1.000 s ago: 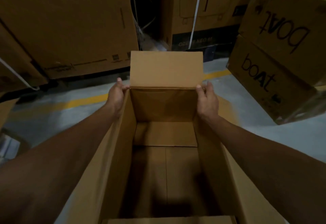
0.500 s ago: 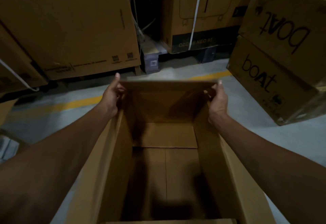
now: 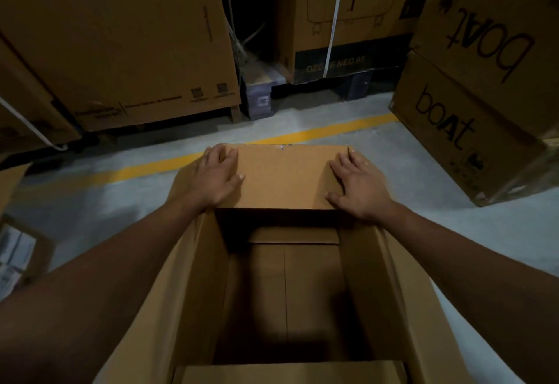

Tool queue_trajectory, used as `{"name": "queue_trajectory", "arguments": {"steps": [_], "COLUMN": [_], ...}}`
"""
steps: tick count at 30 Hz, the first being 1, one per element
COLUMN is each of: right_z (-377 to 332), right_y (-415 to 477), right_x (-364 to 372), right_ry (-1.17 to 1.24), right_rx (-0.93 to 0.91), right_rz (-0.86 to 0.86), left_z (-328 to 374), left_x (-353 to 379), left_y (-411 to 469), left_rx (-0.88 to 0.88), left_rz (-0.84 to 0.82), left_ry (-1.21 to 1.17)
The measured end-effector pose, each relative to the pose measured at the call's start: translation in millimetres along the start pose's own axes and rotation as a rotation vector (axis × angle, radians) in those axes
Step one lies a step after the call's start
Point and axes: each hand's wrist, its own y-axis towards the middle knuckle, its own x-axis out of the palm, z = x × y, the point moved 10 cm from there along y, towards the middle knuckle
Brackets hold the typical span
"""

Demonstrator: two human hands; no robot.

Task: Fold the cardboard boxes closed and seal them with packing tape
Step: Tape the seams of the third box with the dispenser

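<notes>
An open brown cardboard box (image 3: 193, 277) stands on the floor right below me, its inside empty and dark. Its far flap (image 3: 284, 178) lies folded down flat over the opening. My left hand (image 3: 216, 176) presses flat on the flap's left part, fingers straight. My right hand (image 3: 360, 185) presses flat on the flap's right part, thumb near the flap's front edge. The two long side flaps stand up along my forearms. The near flap (image 3: 290, 373) shows at the bottom edge. No packing tape is in view.
Large cartons (image 3: 121, 44) stand on the left and behind. Two stacked cartons marked "boAt" (image 3: 459, 129) lean at the right. A yellow line (image 3: 320, 131) crosses the grey floor. A small open box (image 3: 21, 256) sits at the left edge.
The far flap stood upright one second ago; both hands tipped it inward and now press it down flat over the opening.
</notes>
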Motion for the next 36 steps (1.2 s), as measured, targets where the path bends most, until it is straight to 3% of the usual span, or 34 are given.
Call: {"name": "queue_trajectory", "arguments": {"steps": [8,11,16,23,26,29,34,36], "right_z": [-7.2,-30.4,-123.0,-263.8,-282.0,-275.8,-261.0,-260.8], "right_y": [-11.2,-31.0,-76.5,-172.6,-221.7,-261.9,-289.0,-289.1], "right_x": [11.0,10.2,12.1,45.8,54.1,62.7,49.3,35.3], "right_ry": [-0.307,-0.224,-0.023,0.215,0.177,0.120,0.161,0.233], "right_rx": [0.098,0.152,0.016,-0.150,-0.135,-0.087,-0.014,0.030], "right_rz": [-0.135,-0.193,-0.263,-0.419,-0.515,-0.588,-0.630,-0.616], "left_z": [1.4,-1.5,-14.0,-57.8,-90.5,-106.6,-121.2,-117.0], "left_x": [6.2,6.3,13.4,37.0,63.3,79.3,-1.8,-45.2], "left_y": [-42.1,-84.7,-152.0,-253.3,-306.8,-356.1,-369.5,-364.3], "left_rx": [-0.053,-0.098,-0.244,-0.547,-0.824,-1.003,-0.868,-0.812], "left_rz": [-0.048,-0.055,-0.147,-0.187,-0.223,-0.266,-0.103,-0.040], "left_ry": [0.087,0.019,-0.187,-0.490,-0.540,-0.769,-0.727,-0.878]}}
